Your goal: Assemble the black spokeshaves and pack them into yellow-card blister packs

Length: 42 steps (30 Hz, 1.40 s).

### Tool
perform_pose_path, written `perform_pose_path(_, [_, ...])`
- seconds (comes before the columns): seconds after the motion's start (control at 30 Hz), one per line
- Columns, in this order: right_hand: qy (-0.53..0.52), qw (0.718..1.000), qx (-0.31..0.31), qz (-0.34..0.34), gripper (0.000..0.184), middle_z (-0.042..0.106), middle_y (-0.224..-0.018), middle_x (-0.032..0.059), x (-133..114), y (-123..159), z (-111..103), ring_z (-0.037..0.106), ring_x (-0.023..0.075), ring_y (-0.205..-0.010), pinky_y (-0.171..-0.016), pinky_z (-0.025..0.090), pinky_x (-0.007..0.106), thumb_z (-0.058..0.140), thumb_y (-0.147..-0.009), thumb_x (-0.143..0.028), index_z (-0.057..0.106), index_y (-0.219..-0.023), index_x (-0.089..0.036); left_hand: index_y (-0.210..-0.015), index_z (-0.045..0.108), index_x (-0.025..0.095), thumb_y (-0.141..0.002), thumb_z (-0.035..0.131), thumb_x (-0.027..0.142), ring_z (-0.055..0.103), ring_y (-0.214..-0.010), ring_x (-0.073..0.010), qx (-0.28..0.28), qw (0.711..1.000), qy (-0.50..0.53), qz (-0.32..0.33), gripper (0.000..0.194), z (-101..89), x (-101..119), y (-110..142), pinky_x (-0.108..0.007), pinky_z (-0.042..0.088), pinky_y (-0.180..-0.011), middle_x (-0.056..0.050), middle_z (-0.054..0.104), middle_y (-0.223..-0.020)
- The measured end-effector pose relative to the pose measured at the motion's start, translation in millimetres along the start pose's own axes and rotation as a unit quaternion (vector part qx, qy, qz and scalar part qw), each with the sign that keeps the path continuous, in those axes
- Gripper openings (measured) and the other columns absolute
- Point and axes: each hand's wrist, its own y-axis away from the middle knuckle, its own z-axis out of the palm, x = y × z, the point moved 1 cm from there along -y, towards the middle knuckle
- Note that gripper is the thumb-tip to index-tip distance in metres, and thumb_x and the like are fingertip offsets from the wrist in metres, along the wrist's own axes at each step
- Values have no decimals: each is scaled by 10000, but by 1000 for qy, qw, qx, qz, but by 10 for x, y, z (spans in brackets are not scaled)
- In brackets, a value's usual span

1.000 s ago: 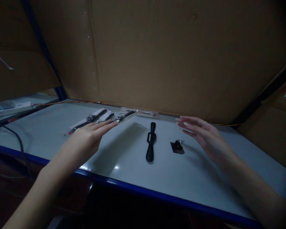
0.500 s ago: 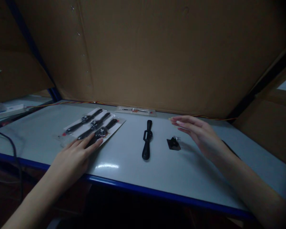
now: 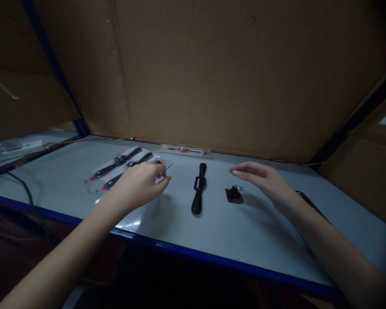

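Observation:
My left hand (image 3: 140,184) is curled, its fingertips pinched on the near clear packet (image 3: 165,166) of the row of bagged black watches (image 3: 117,162); the watch in that packet is hidden under the hand. A loose black watch strap (image 3: 198,189) lies in the middle of the white table (image 3: 212,236). To its right sits a small black piece with a metal part (image 3: 234,194). My right hand (image 3: 265,182) hovers just right of and above that piece, fingers stretched out, holding nothing.
A long clear packet (image 3: 184,150) lies against the cardboard wall (image 3: 228,77) at the back. A dark strap-like thing (image 3: 306,200) shows beside my right forearm. Cables (image 3: 22,184) hang at the left. The table's blue front edge (image 3: 196,256) runs across below.
My left hand lay flat on the near watch packet; now it has risen to the right and curled, pinching that packet. My right hand has barely moved.

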Motion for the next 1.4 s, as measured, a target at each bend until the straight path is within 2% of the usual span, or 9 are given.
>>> perform_pose_path(0.1, [119, 991, -54, 2, 273, 645, -909, 52, 199, -48, -43, 589, 211, -822, -753, 443, 352, 581, -720, -445, 637, -867, -223, -723, 649, 148, -739, 458, 560, 553, -665, -187, -36, 996, 78, 9, 455, 221, 208, -401, -289, 397, -662, -108, 635, -727])
perform_pose_path(0.2, [259, 964, -51, 20, 345, 606, -885, 85, 382, -88, -95, 566, 222, -784, -709, 439, 359, 581, -701, -481, 623, -881, -191, -661, 627, 129, -680, 469, 637, 568, -683, -227, -124, 988, 93, -3, 533, 513, 297, -745, -310, 401, -659, -139, 627, -710])
perform_pose_path(0.33, [321, 944, -69, 36, 423, 581, -846, 85, 464, -108, -125, 553, 224, -781, -683, 427, 343, 548, -699, -559, 608, -892, -188, -674, 606, 128, -606, 520, 666, 580, -758, -287, -191, 978, 86, -3, 549, 755, 325, -1010, -344, 415, -670, -159, 627, -736])
perform_pose_path(0.53, [310, 943, -114, 42, 517, 524, -910, 77, 469, -86, -110, 534, 228, -845, -722, 425, 337, 605, -625, -606, 584, -957, -209, -585, 551, 146, -531, 687, 446, 600, -769, -308, -225, 959, 167, -34, 334, 850, 365, -1162, -363, 441, -691, -107, 601, -615])
perform_pose_path(0.7, [310, 942, -128, 16, 453, 495, -924, 76, 450, -76, -70, 498, 245, -912, -770, 410, 351, 645, -622, -546, 602, -937, -223, -829, 521, 143, -717, 553, 271, 616, -554, -199, -240, 928, 269, -94, 173, 809, 301, -1162, -321, 476, -586, -20, 569, -522])
perform_pose_path(0.93, [293, 946, -138, 17, 358, 492, -886, 65, 434, -143, -19, 499, 215, -863, -767, 419, 316, 721, -559, -429, 636, -823, -203, -844, 438, 163, -762, 583, 314, 629, -583, -143, -265, 759, 591, -77, 225, 770, 224, -972, -295, 491, -612, -70, 653, -682])
perform_pose_path(1.1, [289, 947, -139, 31, 371, 526, -842, 55, 473, -191, -16, 515, 216, -826, -702, 430, 309, 716, -526, -469, 654, -777, -204, -854, 464, 138, -788, 575, 249, 612, -554, -95, -246, 707, 651, -127, 171, 864, 290, -883, -231, 482, -605, -73, 652, -687])
perform_pose_path(1.23, [288, 948, -133, 23, 370, 556, -816, 56, 464, -185, -32, 529, 223, -805, -660, 431, 313, 710, -514, -490, 657, -738, -202, -892, 466, 121, -796, 567, 216, 604, -542, -97, -237, 688, 672, -139, 169, 919, 309, -831, -253, 487, -618, -78, 646, -679])
perform_pose_path(1.4, [218, 970, -108, -14, 228, 597, -766, 31, 337, -125, 11, 569, 193, -757, -665, 441, 306, 646, -649, -421, 591, -685, -203, -930, 445, 129, -810, 543, 215, 632, -612, -135, -242, 648, 702, -172, 177, 950, 320, -768, -309, 500, -661, -85, 651, -770])
